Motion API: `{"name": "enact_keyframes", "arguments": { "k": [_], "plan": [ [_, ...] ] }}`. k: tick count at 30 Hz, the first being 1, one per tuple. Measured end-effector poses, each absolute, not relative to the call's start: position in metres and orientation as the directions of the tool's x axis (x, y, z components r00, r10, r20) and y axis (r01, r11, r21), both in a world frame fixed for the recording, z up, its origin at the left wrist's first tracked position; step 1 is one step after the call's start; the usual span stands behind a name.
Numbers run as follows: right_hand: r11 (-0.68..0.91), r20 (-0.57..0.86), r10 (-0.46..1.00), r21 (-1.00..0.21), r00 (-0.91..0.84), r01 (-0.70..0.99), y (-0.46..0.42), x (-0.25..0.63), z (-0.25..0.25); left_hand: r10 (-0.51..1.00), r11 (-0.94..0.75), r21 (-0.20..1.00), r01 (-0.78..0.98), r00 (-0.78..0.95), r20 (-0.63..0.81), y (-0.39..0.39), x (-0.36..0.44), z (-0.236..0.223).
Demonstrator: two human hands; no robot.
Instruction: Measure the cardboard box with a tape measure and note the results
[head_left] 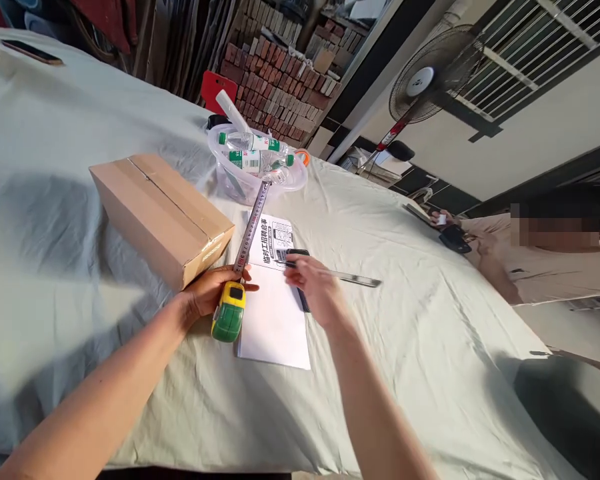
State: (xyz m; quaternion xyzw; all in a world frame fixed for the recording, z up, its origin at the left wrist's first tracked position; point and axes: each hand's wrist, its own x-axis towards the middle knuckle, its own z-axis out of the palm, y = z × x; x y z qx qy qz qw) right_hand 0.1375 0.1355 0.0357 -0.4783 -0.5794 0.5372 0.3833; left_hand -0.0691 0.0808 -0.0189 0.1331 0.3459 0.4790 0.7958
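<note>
My left hand (206,291) grips the tape measure (229,321), blade (253,230) running forward.
Ahead of that grip, the blade points toward the tub (233,185); to its right, my right hand (316,287) pinches a slim tool (357,278) over the paper (273,327).

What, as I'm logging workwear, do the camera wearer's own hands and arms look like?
The left hand and right hand wear no gloves. The left forearm and right forearm are bare, with no sleeve, watch or wristband in view. Whether there are rings is too unclear to tell.
</note>
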Motion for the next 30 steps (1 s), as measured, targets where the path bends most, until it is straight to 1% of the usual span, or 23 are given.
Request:
{"name": "enact_keyframes", "arguments": {
  "k": [4,7,10,13,16,18,21,25,30],
  "plan": [
    [0.099,0.058,0.977,-0.976,-0.203,0.195,0.145,0.107,-0.002,0.885,0.453,0.555,-0.697,0.279,-0.373,0.077,-0.071,-0.019],
    [0.157,0.122,0.978,-0.965,-0.17,0.209,0.145,0.099,-0.024,0.884,0.46,0.575,-0.676,0.284,-0.372,0.076,-0.072,-0.019],
    [0.204,0.171,0.971,-0.957,-0.167,0.206,0.141,0.1,-0.034,0.875,0.476,0.579,-0.661,0.294,-0.384,0.076,-0.07,-0.017],
    [0.257,0.21,0.959,-0.928,-0.192,0.269,0.138,0.102,-0.037,0.878,0.472,0.6,-0.646,0.287,-0.383,0.076,-0.069,-0.016],
    [0.296,0.236,0.951,-0.881,-0.199,0.37,0.139,0.102,-0.037,0.879,0.472,0.6,-0.646,0.292,-0.376,0.077,-0.069,-0.017],
    [0.312,0.245,0.947,-0.861,-0.209,0.402,0.14,0.101,-0.037,0.865,0.497,0.585,-0.642,0.311,-0.394,0.077,-0.07,-0.018],
    [0.318,0.248,0.944,-0.857,-0.216,0.406,0.142,0.1,-0.037,0.846,0.526,0.577,-0.625,0.319,-0.426,0.077,-0.071,-0.021],
    [0.305,0.243,0.95,-0.861,-0.196,0.408,0.142,0.099,-0.038,0.862,0.498,0.581,-0.644,0.291,-0.416,0.078,-0.069,-0.019],
    [0.342,0.27,0.937,-0.837,-0.221,0.427,0.143,0.099,-0.041,0.863,0.487,0.578,-0.655,0.257,-0.436,0.078,-0.065,-0.012]
  ]
}}
